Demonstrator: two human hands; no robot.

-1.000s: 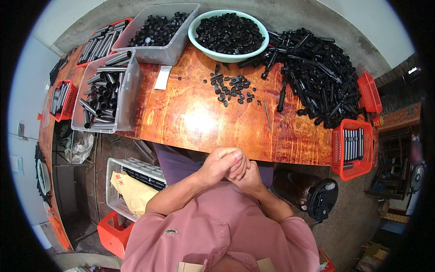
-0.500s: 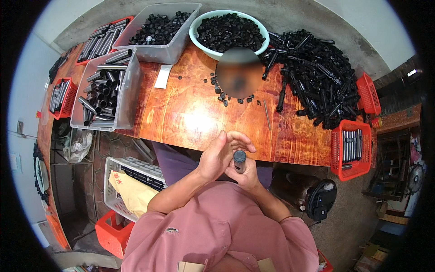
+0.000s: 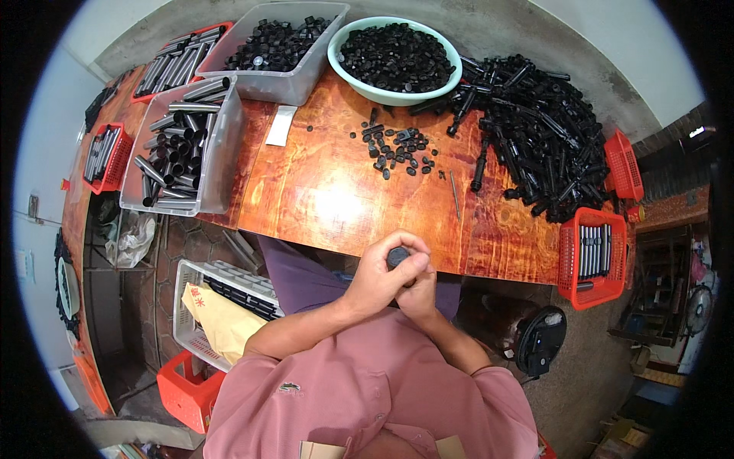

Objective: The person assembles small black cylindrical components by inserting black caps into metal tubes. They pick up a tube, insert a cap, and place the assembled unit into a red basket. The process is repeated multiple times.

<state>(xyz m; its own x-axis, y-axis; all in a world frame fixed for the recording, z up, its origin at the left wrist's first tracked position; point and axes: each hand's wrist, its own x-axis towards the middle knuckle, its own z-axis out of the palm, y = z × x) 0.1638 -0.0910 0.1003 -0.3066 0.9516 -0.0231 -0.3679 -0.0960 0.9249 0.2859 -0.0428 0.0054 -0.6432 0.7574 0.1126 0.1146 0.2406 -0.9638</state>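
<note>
Close to my body, just off the table's near edge, I hold a dark cylinder (image 3: 397,257) upright; its round black end faces up. My left hand (image 3: 378,274) is closed around its upper part, thumb laid across the near side. Just below and to the right, my right hand (image 3: 419,297) grips its lower part, which is mostly hidden by my fingers. Beyond my hands, small black caps (image 3: 397,145) lie loose on the wooden table (image 3: 298,214). A thin metal rod (image 3: 455,195) lies to their right.
A pale green basin (image 3: 394,99) of small black parts stands at the back. Clear bins (image 3: 222,191) hold metal tubes and black pieces at left. Black assembled parts (image 3: 535,138) are heaped at right, near a red basket (image 3: 591,294) of tubes. A white crate (image 3: 187,306) stands below.
My left hand has gone from open beside the cylinder to closed around its upper end. The view has shifted slightly.
</note>
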